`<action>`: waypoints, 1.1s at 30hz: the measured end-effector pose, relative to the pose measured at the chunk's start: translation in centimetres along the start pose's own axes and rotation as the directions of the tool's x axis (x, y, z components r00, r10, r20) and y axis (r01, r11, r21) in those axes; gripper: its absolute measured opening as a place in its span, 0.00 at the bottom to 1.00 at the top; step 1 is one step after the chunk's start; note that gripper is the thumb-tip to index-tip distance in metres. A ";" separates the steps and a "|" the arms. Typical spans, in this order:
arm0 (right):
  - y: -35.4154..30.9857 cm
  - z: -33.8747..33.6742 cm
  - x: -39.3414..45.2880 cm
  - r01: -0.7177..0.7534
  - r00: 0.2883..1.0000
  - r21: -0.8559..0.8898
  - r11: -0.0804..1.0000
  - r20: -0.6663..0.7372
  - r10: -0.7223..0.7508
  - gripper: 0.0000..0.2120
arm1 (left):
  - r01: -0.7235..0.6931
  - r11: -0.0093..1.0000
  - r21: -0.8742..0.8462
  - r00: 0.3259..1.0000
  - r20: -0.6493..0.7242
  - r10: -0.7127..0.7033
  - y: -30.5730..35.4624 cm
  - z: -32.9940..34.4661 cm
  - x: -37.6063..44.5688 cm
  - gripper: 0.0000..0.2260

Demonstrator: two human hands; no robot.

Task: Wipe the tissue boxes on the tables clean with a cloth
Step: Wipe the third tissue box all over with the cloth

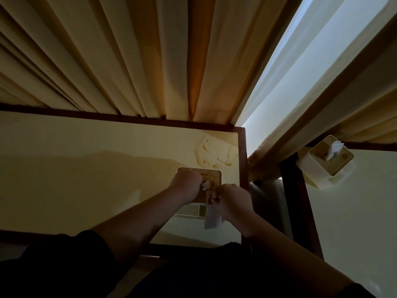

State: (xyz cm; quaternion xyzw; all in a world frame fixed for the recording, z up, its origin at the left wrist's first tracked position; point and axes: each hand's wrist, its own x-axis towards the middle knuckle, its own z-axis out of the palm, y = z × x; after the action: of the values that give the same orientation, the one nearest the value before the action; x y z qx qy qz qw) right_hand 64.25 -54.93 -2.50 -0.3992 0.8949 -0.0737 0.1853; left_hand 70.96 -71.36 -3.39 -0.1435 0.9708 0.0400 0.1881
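A tissue box [211, 175] with a wooden lid stands near the right edge of the near table [86, 168], seen from straight above. My left hand [187, 183] lies curled on the lid and pinches a white tissue [205, 185] at the slot. My right hand [232, 201] grips a pale patterned cloth [211, 218] at the box's near right corner; the cloth hangs down toward me. A white side of the box [189, 209] shows below my hands. A second white tissue box [328, 162] with a tissue sticking up stands on the far corner of the right table [354, 222].
Cream curtains [129, 61] hang right behind the near table, with a bright window gap [290, 72] to the right. A wet smear [214, 151] marks the tabletop beyond the box. A narrow gap with a dark frame [290, 201] separates the two tables.
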 end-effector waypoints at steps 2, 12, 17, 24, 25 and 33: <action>-0.1 0.1 0.3 -0.014 1.000 -0.012 1.000 0.011 0.014 0.06 | -0.045 0.996 0.076 0.999 0.009 0.044 0.0 0.0 0.4 0.09; -0.2 0.2 2.0 -0.056 0.987 0.083 0.995 0.155 0.042 0.07 | 0.017 0.996 -0.082 0.996 0.093 -0.009 -0.7 1.5 0.5 0.19; 0.0 0.6 1.1 -0.008 0.992 0.059 0.998 0.130 0.001 0.08 | 0.012 0.982 -0.190 0.964 -0.259 -0.061 -1.8 2.4 -1.7 0.19; -0.1 0.6 0.8 0.073 0.989 0.041 0.996 0.127 -0.078 0.06 | 0.027 0.964 -0.265 0.973 -0.214 -0.086 -1.6 6.5 -0.6 0.38; -0.1 0.5 0.7 0.087 0.988 0.030 0.996 0.127 -0.091 0.07 | 0.017 0.960 -0.278 0.973 -0.218 -0.080 -1.4 6.8 -0.6 0.40; -0.7 0.1 0.9 0.085 0.992 -0.071 0.994 0.104 -0.077 0.09 | -0.047 0.956 -0.291 0.951 -0.304 -0.046 -1.2 8.1 -0.1 0.40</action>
State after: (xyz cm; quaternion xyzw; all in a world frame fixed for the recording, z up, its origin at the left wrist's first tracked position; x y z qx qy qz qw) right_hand 64.22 -56.06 -2.60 -0.4451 0.8695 -0.0270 0.2123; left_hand 74.31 -71.44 -10.89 -0.1742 0.9714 0.1613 0.0110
